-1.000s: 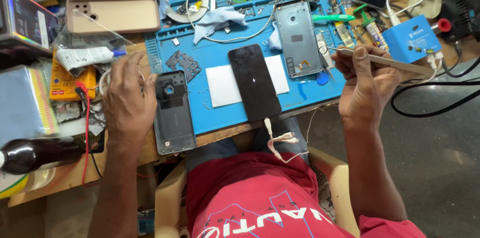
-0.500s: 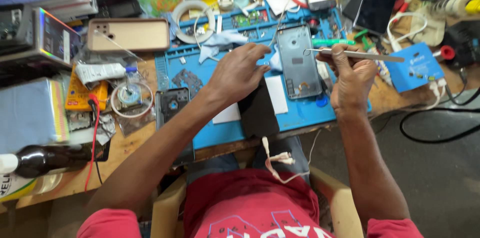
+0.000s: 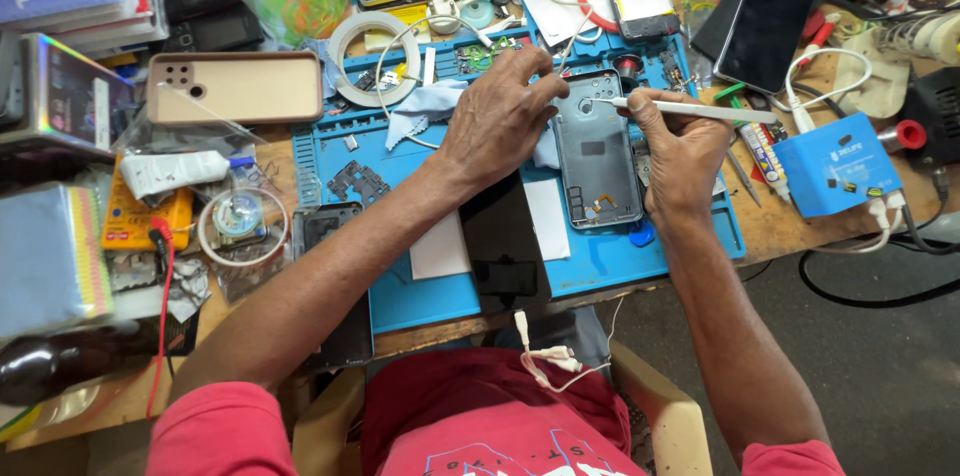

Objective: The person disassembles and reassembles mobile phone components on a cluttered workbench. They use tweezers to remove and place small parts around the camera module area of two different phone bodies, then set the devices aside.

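Opened phone [image 3: 597,151] between left hand [image 3: 500,116] and right hand [image 3: 680,151]

left hand [image 3: 500,116] on phone frame [image 3: 597,151] | right hand [image 3: 680,151] holds white tool [image 3: 690,110] (tip at frame)

I see the opened phone [image 3: 597,151] lying on the work mat [image 3: 620,261] between my left hand [image 3: 497,116] and right hand [image 3: 680,151]. A tape roll [image 3: 375,61] sits behind the mat's left end, a phone case [image 3: 240,88] further left on the surface [image 3: 790,226].
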`<state>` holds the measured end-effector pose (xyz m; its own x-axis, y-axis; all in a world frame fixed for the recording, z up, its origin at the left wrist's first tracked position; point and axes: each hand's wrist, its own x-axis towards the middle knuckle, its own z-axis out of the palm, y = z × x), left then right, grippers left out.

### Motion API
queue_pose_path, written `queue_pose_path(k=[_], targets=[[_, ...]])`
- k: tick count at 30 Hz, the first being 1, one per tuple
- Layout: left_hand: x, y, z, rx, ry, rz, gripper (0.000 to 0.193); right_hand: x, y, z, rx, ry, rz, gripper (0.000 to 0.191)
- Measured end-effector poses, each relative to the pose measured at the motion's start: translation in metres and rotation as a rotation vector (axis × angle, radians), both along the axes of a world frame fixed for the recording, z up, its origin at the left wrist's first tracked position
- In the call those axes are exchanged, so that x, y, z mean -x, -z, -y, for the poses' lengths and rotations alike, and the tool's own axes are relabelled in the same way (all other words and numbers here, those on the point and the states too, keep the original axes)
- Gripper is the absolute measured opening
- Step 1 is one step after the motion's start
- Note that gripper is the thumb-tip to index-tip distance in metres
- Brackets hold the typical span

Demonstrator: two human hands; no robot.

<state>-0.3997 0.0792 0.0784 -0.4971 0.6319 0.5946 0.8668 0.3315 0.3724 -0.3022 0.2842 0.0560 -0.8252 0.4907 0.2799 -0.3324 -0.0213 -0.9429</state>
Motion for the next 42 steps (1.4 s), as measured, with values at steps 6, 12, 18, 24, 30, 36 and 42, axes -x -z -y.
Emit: queue_pose_path(k=[6, 12, 18, 24, 30, 36, 42], targets=[[0.027, 0.000, 0.008, 0.049, 0.075, -0.108, 0.026, 0.010, 0.000, -0.002, 0.025, 0.066, 0.082, 0.015], [0.054, 0.007, 0.007, 0.079, 0.139, -0.170, 0.036, 0.025, 0.001, 0.002, 0.046, 0.063, 0.118, 0.015], [0.075, 0.012, 0.004, 0.104, 0.180, -0.085, 0.040, 0.039, 0.001, 0.002, 0.058, 0.058, 0.132, 0.015], [0.084, 0.015, 0.001, 0.107, 0.181, -0.077, 0.038, 0.048, 0.006, -0.001, 0.054, 0.075, 0.147, 0.015], [0.088, 0.018, 0.001, 0.151, 0.184, -0.065, 0.030, 0.051, 0.007, -0.002, 0.036, 0.076, 0.149, 0.015], [0.089, 0.022, -0.001, 0.175, 0.161, -0.094, 0.025, 0.051, 0.007, -0.003, -0.004, 0.067, 0.170, 0.015], [0.089, 0.027, 0.000, 0.184, 0.147, -0.122, 0.027, 0.053, 0.008, -0.003, -0.008, 0.069, 0.181, 0.014]])
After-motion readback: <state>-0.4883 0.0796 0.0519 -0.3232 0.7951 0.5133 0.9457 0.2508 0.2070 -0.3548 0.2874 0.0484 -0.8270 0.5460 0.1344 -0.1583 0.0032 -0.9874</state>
